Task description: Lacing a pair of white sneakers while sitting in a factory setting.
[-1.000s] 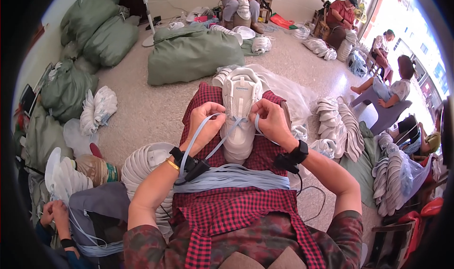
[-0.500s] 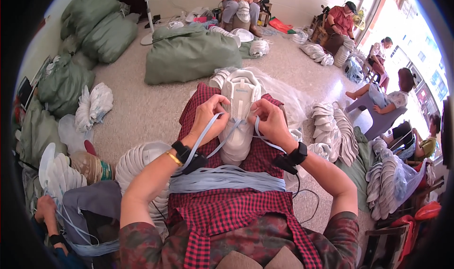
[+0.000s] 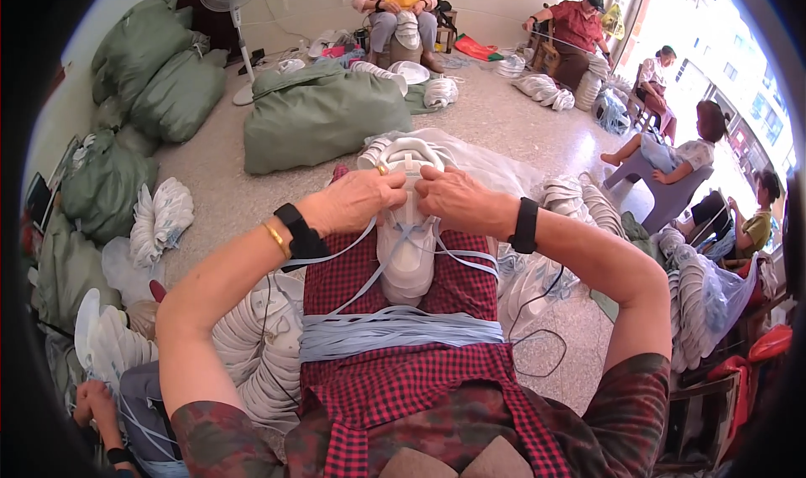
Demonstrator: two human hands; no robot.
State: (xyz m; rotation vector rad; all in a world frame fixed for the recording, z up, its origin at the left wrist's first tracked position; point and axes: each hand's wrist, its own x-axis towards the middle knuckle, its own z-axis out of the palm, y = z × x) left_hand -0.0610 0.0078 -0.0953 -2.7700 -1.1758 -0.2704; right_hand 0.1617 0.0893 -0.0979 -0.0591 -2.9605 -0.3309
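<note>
A white sneaker (image 3: 405, 264) rests on my lap with its heel opening away from me. A pale blue shoelace (image 3: 370, 281) crosses its lower eyelets, and loose lengths loop out on both sides. My left hand (image 3: 367, 199) and my right hand (image 3: 464, 201) meet over the tongue, fingers pinched. The lace runs out from beneath both hands; the fingertips partly hide their hold on it. A bundle of pale blue laces (image 3: 403, 332) lies across the checked red-and-black apron (image 3: 403, 377) on my lap.
Stacked white shoe uppers (image 3: 256, 344) stand left of my legs; more shoes (image 3: 537, 289) lie at the right. Beyond my knees is a large green sack (image 3: 327, 117). A black cable (image 3: 546, 335) loops beside my right leg. Other people sit around the room; a worker's hand (image 3: 94, 402) is at lower left.
Both hands have moved up the shoe, from the lower eyelets to the tongue, and closer together. My elbows have spread outward. The loose lace lengths now trail sideways below the hands.
</note>
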